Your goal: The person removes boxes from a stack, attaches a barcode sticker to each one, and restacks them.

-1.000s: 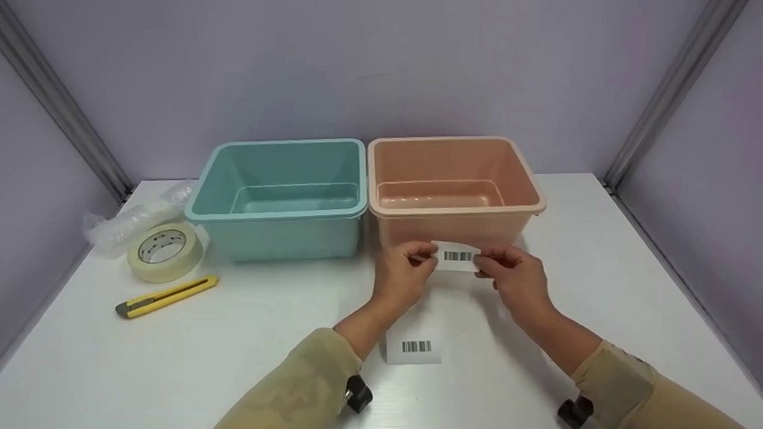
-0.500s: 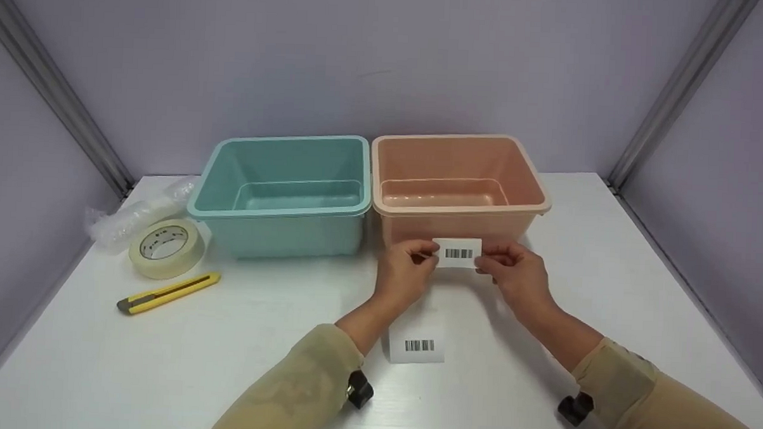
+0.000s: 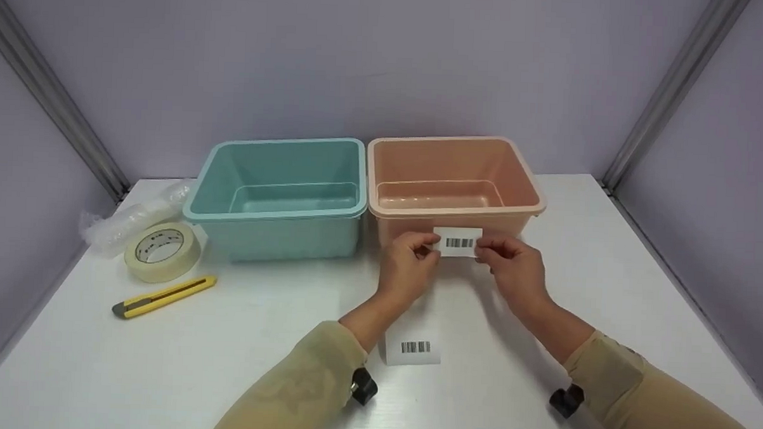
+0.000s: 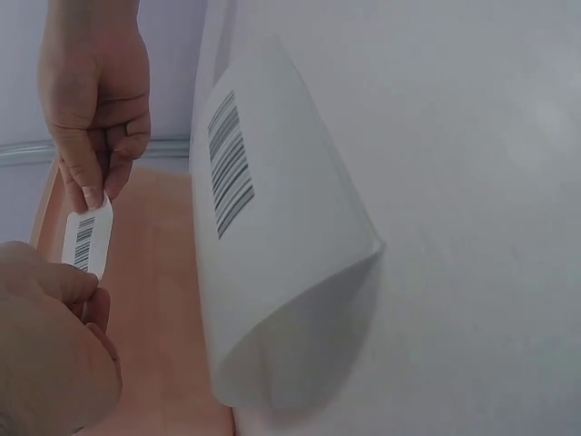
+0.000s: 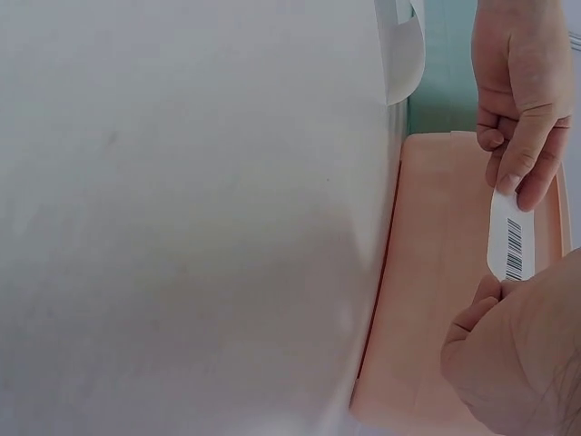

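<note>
A small white barcode label (image 3: pixel 459 243) is stretched between both hands, held up against the front wall of the pink bin (image 3: pixel 406 227), just below its rim. My left hand (image 3: pixel 407 266) pinches its left edge between thumb and fingers; my right hand (image 3: pixel 516 270) pinches the right edge the same way. In the left wrist view the label (image 4: pixel 86 243) bows slightly, close over the bin's wall. A second barcode label (image 3: pixel 413 352) lies on the table nearer to me, and the left wrist view shows this sheet (image 4: pixel 290 200) with a curled-up edge.
Left of the pink bin stands a teal bin (image 3: pixel 285 236), side by side with it. Further left are a roll of masking tape (image 3: pixel 189 258), a yellow utility knife (image 3: pixel 166 296) and a clear plastic wrap bundle (image 3: pixel 134 222). Walls (image 3: pixel 374 62) enclose the table (image 3: pixel 256 362) behind and at both sides.
Both hands have moved the label forward and upward, from in front of the pink bin to its front wall near the rim. The second label and the other things stay put.
</note>
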Demonstrator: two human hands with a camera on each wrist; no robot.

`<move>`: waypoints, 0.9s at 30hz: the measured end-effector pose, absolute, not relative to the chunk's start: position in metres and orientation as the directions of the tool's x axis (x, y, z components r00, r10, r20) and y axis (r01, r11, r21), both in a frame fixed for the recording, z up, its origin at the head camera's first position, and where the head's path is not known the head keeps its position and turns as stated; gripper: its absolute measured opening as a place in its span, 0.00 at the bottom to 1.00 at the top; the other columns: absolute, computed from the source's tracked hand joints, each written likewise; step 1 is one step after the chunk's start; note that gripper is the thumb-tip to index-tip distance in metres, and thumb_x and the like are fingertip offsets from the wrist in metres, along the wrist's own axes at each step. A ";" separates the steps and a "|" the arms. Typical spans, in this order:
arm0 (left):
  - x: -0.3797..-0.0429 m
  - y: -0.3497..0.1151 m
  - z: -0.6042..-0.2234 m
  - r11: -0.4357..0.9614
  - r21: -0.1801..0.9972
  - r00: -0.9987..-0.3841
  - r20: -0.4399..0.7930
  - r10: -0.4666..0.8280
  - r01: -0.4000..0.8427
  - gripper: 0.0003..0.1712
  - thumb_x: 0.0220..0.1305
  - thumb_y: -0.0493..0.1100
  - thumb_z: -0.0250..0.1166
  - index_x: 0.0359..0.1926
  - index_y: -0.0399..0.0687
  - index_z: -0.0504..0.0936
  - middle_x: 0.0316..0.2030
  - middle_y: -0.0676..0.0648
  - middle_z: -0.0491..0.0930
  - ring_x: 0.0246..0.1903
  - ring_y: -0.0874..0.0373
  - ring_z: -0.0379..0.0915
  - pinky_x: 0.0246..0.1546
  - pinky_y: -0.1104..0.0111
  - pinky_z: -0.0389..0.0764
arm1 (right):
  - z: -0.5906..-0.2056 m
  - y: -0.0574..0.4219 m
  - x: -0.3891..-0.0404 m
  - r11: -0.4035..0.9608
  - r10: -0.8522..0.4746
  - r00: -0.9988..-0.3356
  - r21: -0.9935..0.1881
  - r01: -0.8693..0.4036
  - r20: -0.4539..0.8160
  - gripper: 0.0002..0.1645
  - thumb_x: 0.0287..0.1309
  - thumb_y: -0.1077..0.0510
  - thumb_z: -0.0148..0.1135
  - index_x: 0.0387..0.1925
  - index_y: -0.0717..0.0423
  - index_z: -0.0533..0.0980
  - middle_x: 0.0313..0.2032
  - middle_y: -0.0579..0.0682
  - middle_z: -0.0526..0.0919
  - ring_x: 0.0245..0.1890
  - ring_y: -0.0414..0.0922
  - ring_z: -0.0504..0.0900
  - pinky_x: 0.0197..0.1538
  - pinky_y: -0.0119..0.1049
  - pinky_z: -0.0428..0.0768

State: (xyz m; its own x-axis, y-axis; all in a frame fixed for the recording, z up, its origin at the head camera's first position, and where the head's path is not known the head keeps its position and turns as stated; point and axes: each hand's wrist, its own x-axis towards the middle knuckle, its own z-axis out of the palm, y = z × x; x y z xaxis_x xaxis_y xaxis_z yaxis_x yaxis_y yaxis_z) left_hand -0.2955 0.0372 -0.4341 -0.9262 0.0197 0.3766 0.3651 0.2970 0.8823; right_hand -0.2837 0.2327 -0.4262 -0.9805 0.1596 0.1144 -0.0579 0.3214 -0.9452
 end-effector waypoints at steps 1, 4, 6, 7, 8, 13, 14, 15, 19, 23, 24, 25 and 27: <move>-0.296 0.037 -0.434 0.305 0.878 -0.924 0.382 0.016 0.368 0.11 0.63 0.27 0.71 0.46 0.38 0.91 0.40 0.47 0.87 0.38 0.62 0.81 0.41 0.73 0.82 | -0.426 0.232 -0.285 0.318 0.160 -0.980 -0.946 -0.065 0.121 0.10 0.71 0.61 0.69 0.50 0.61 0.86 0.48 0.54 0.87 0.43 0.43 0.85 0.43 0.30 0.81; -0.298 0.037 -0.434 0.325 0.870 -0.920 0.391 0.003 0.371 0.12 0.63 0.27 0.71 0.47 0.39 0.91 0.41 0.48 0.87 0.39 0.63 0.81 0.41 0.73 0.82 | -0.426 0.229 -0.288 0.311 0.167 -0.976 -0.947 -0.083 0.140 0.10 0.71 0.62 0.69 0.50 0.61 0.86 0.48 0.55 0.87 0.43 0.44 0.83 0.43 0.30 0.82; -0.299 0.037 -0.433 0.332 0.868 -0.919 0.394 -0.004 0.371 0.13 0.63 0.28 0.72 0.47 0.40 0.91 0.41 0.48 0.87 0.39 0.62 0.81 0.42 0.73 0.83 | -0.426 0.228 -0.290 0.312 0.175 -0.972 -0.945 -0.097 0.157 0.10 0.71 0.62 0.69 0.50 0.61 0.87 0.47 0.55 0.87 0.43 0.44 0.82 0.43 0.29 0.82; -0.299 0.037 -0.432 0.337 0.865 -0.918 0.397 -0.006 0.372 0.13 0.63 0.28 0.72 0.48 0.40 0.91 0.41 0.48 0.87 0.40 0.62 0.82 0.42 0.73 0.83 | -0.427 0.227 -0.291 0.315 0.179 -0.970 -0.943 -0.102 0.164 0.10 0.71 0.61 0.69 0.50 0.61 0.87 0.47 0.55 0.87 0.43 0.44 0.82 0.42 0.28 0.81; -0.299 0.037 -0.432 0.339 0.864 -0.918 0.398 -0.007 0.372 0.13 0.63 0.28 0.72 0.48 0.40 0.91 0.41 0.48 0.87 0.40 0.62 0.82 0.43 0.73 0.83 | -0.427 0.227 -0.291 0.320 0.183 -0.968 -0.941 -0.108 0.173 0.10 0.71 0.61 0.69 0.50 0.61 0.87 0.47 0.55 0.87 0.42 0.44 0.81 0.42 0.27 0.81; -0.300 0.038 -0.429 0.362 0.852 -0.914 0.406 0.001 0.379 0.13 0.64 0.28 0.71 0.49 0.40 0.91 0.43 0.48 0.87 0.40 0.62 0.82 0.43 0.73 0.83 | -0.428 0.226 -0.293 0.336 0.202 -0.960 -0.934 -0.119 0.195 0.11 0.72 0.60 0.68 0.51 0.59 0.88 0.48 0.54 0.87 0.43 0.46 0.81 0.41 0.26 0.80; -0.300 0.039 -0.429 0.367 0.850 -0.914 0.406 0.002 0.378 0.14 0.64 0.28 0.71 0.49 0.41 0.91 0.44 0.49 0.87 0.41 0.62 0.82 0.43 0.73 0.83 | -0.428 0.226 -0.294 0.339 0.206 -0.959 -0.933 -0.116 0.194 0.11 0.72 0.60 0.68 0.51 0.58 0.88 0.48 0.54 0.88 0.43 0.46 0.81 0.41 0.26 0.80; -0.300 0.039 -0.428 0.373 0.847 -0.914 0.406 0.002 0.378 0.14 0.64 0.28 0.71 0.50 0.41 0.91 0.44 0.49 0.87 0.41 0.62 0.83 0.43 0.73 0.83 | -0.428 0.225 -0.294 0.337 0.212 -0.958 -0.934 -0.115 0.195 0.11 0.72 0.60 0.68 0.51 0.58 0.88 0.47 0.53 0.88 0.43 0.47 0.81 0.40 0.26 0.80; -0.301 0.041 -0.428 0.401 0.832 -0.908 0.419 -0.001 0.383 0.15 0.65 0.28 0.70 0.50 0.41 0.91 0.45 0.48 0.87 0.41 0.61 0.83 0.43 0.74 0.83 | -0.429 0.224 -0.297 0.318 0.233 -0.952 -0.940 -0.119 0.199 0.10 0.71 0.60 0.69 0.49 0.58 0.89 0.45 0.53 0.89 0.41 0.47 0.82 0.39 0.26 0.80; -0.302 0.042 -0.428 0.423 0.815 -0.899 0.438 0.000 0.397 0.14 0.64 0.28 0.69 0.49 0.41 0.91 0.45 0.48 0.88 0.41 0.60 0.84 0.43 0.74 0.83 | -0.430 0.224 -0.299 0.308 0.243 -0.949 -0.944 -0.120 0.201 0.10 0.71 0.61 0.69 0.48 0.59 0.89 0.45 0.52 0.89 0.38 0.43 0.82 0.38 0.27 0.80; -0.302 0.042 -0.429 0.430 0.809 -0.896 0.444 0.000 0.400 0.14 0.64 0.28 0.69 0.49 0.41 0.91 0.45 0.48 0.88 0.41 0.60 0.84 0.43 0.74 0.83 | -0.430 0.224 -0.299 0.309 0.244 -0.949 -0.943 -0.121 0.201 0.10 0.71 0.61 0.69 0.48 0.59 0.89 0.45 0.52 0.89 0.38 0.43 0.82 0.37 0.27 0.80; -0.302 0.042 -0.429 0.438 0.805 -0.895 0.446 0.000 0.401 0.14 0.64 0.28 0.69 0.49 0.41 0.91 0.45 0.48 0.88 0.40 0.60 0.84 0.43 0.74 0.83 | -0.431 0.223 -0.299 0.313 0.246 -0.948 -0.942 -0.119 0.201 0.10 0.71 0.60 0.69 0.48 0.58 0.89 0.45 0.52 0.89 0.38 0.42 0.82 0.37 0.27 0.80; -0.302 0.042 -0.431 0.450 0.797 -0.893 0.449 0.002 0.402 0.14 0.64 0.28 0.69 0.49 0.41 0.91 0.45 0.48 0.88 0.40 0.57 0.84 0.42 0.73 0.83 | -0.431 0.223 -0.300 0.322 0.246 -0.948 -0.939 -0.117 0.203 0.10 0.71 0.60 0.69 0.49 0.58 0.89 0.45 0.52 0.89 0.38 0.42 0.81 0.38 0.27 0.80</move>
